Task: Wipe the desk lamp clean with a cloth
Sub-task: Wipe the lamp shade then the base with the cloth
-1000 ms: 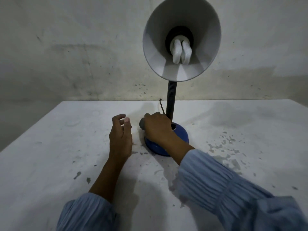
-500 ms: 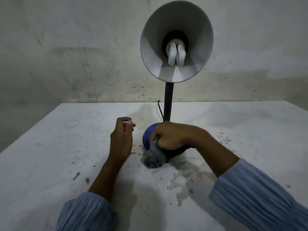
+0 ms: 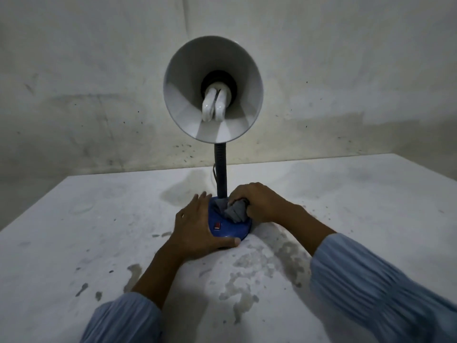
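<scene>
**Base wipe in progress: left hand braces, right hand works cloth at foot of neck**

Nearest the camera: two blue sleeves (image 3: 371, 280), forearms reaching forward over a stained white table (image 3: 74, 243).

Left hand (image 3: 195, 227): spread wide, palm down, wrapped against the left and near edge of the lamp base (image 3: 232, 229). Thumb lies along the front rim, fingers reach round the far left side. It holds nothing; it bears on the base. Judged a steadying hold.

Right hand (image 3: 259, 205): closed in a fist round a bunched grey cloth (image 3: 235, 212). The cloth presses on top of the base, just right of where the neck (image 3: 220, 169) rises. A red switch (image 3: 217, 225) sits clear on the near top face, between the two hands.

Desk lamp stands centre table, directly ahead of both hands. Long axis vertical: base, dark ribbed neck, then white shade (image 3: 212, 89) well above, tilted to open toward the camera, bulb (image 3: 214, 106) visible inside.

Key relation: unwiped parts lie straight up from the cloth hand. The right hand is already at the neck's foot, so it is the nearer one for an upward stroke; left should keep the base pinned (judgement). Cord behind neck barely visible.
</scene>
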